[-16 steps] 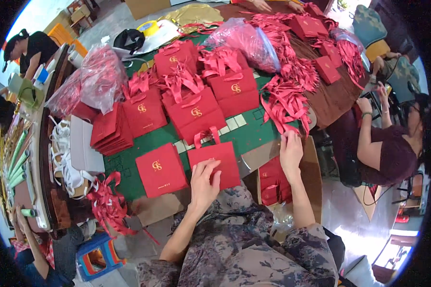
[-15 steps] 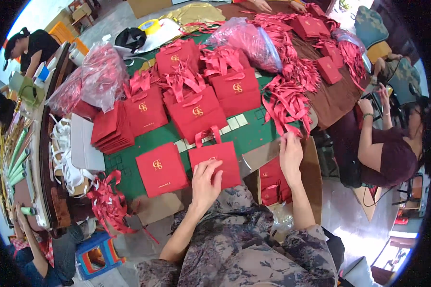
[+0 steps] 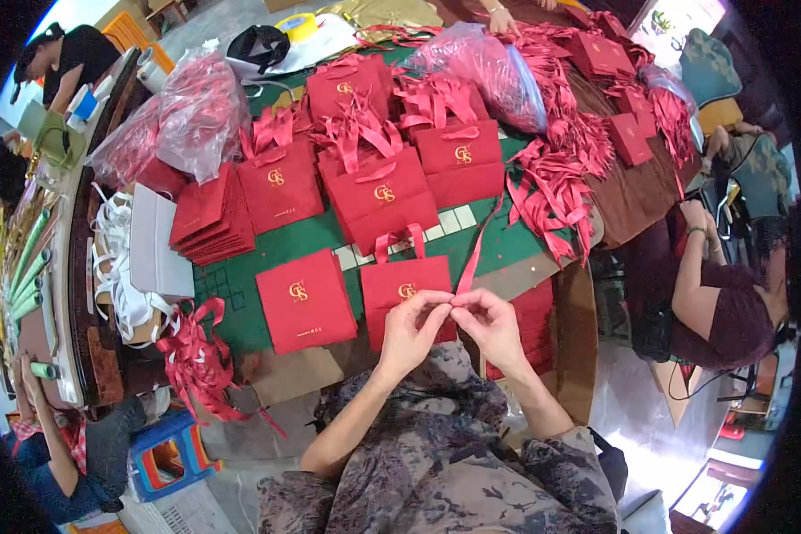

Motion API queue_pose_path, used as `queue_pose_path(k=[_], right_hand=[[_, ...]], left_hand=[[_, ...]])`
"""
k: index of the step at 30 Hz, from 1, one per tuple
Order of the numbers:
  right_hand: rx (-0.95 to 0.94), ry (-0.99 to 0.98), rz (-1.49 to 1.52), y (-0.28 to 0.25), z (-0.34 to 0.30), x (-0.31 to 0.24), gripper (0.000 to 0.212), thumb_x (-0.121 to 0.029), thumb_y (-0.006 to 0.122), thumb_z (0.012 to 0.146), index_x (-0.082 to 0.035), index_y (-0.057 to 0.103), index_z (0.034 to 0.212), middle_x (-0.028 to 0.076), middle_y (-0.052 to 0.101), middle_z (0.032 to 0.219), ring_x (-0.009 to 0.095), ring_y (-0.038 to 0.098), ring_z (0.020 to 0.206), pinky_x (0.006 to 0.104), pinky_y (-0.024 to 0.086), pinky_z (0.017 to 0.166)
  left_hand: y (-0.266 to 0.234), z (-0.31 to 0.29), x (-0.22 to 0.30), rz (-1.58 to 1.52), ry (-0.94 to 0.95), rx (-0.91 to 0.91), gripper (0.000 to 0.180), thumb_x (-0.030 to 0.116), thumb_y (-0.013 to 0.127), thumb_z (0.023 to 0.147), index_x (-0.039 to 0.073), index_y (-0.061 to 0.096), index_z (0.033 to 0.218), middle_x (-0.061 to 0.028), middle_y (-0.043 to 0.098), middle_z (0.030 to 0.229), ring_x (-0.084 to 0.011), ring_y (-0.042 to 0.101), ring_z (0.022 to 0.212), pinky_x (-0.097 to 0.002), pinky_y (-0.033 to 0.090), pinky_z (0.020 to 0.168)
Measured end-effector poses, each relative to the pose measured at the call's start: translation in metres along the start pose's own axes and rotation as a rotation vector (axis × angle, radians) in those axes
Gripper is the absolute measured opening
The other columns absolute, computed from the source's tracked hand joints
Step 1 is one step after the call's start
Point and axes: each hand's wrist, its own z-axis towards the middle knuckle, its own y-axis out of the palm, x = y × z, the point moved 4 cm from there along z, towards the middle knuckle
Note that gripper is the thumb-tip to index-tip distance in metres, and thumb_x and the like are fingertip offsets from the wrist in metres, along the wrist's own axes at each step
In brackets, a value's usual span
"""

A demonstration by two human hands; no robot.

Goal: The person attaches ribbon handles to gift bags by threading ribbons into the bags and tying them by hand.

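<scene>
A single red ribbon [image 3: 477, 254] runs down from near the ribbon pile to my fingertips. My right hand [image 3: 491, 331] pinches its end, and my left hand [image 3: 409, 336] is closed at the same spot, fingertips meeting the right's. Just behind my hands lies a red paper bag [image 3: 399, 274] with two ribbon handles standing up; my left hand covers its lower part. Left of it is a flat red bag [image 3: 304, 307] with a gold emblem and no handles showing. The loose heap of red ribbons [image 3: 552, 196] sits to the right at the table edge.
Handled red bags [image 3: 384, 196] stand in stacks behind, next to folded bags [image 3: 209, 218]. Plastic bags of ribbon [image 3: 196, 125] lie farther back. A white box [image 3: 162, 240] and hanging ribbons [image 3: 196, 360] are on the left. An open carton [image 3: 578, 329] stands below right; a co-worker [image 3: 712, 294] sits beyond.
My right hand has come from the ribbon heap to the middle, drawing one ribbon along. My left hand has moved right off the bag to meet it.
</scene>
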Motion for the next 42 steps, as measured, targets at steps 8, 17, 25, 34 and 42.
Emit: queue_pose_path(k=[8,17,25,34,42], right_hand=[[0.084,-0.139,-0.073,-0.007,0.006,-0.012,0.011,-0.004,0.064,0.095,0.0,0.067,0.105,0.004,0.066,0.093,0.011,0.062,0.081,0.0256,0.051,0.074],[0.133,-0.382,-0.585,-0.003,0.024,-0.018,0.022,0.0,0.061,0.092,-0.006,0.069,0.112,0.011,0.057,0.091,0.022,0.059,0.074,0.031,0.047,0.067],[0.166,-0.348,-0.559,0.011,0.028,-0.009,0.014,-0.002,0.071,0.087,-0.002,0.066,0.1,0.011,0.067,0.09,0.023,0.068,0.078,0.0329,0.053,0.067],[0.153,-0.274,-0.475,0.013,0.023,-0.019,0.012,-0.004,0.071,0.086,-0.003,0.071,0.097,0.012,0.067,0.086,0.021,0.067,0.074,0.0311,0.052,0.065],[0.144,-0.255,-0.576,0.013,0.026,-0.022,0.01,-0.004,0.071,0.081,-0.002,0.067,0.089,0.012,0.067,0.084,0.023,0.068,0.071,0.0336,0.053,0.063]], left_hand=[[-0.015,0.012,0.029,0.599,0.275,0.143,0.029,0.007,0.071,0.088,0.006,0.065,0.117,-0.0109,0.068,0.106,-0.0242,0.066,0.088,-0.0334,0.053,0.079],[-0.031,0.04,0.02,1.15,0.321,0.137,0.047,0.02,0.081,0.073,0.007,0.064,0.114,-0.0122,0.06,0.113,-0.0337,0.051,0.11,-0.0464,0.041,0.091],[-0.025,0.029,0.04,1.023,0.229,0.088,0.031,0.013,0.08,0.073,0.009,0.062,0.098,-0.0068,0.065,0.086,-0.0292,0.057,0.097,-0.0428,0.037,0.088],[-0.032,0.031,0.039,0.744,0.153,0.03,0.023,0.004,0.077,0.077,0.003,0.067,0.098,-0.0108,0.074,0.092,-0.0288,0.073,0.088,-0.0384,0.055,0.077],[-0.022,0.024,0.044,0.8,0.095,0.029,0.023,0.006,0.075,0.079,0.009,0.072,0.102,-0.0069,0.074,0.096,-0.0236,0.07,0.093,-0.037,0.044,0.09]])
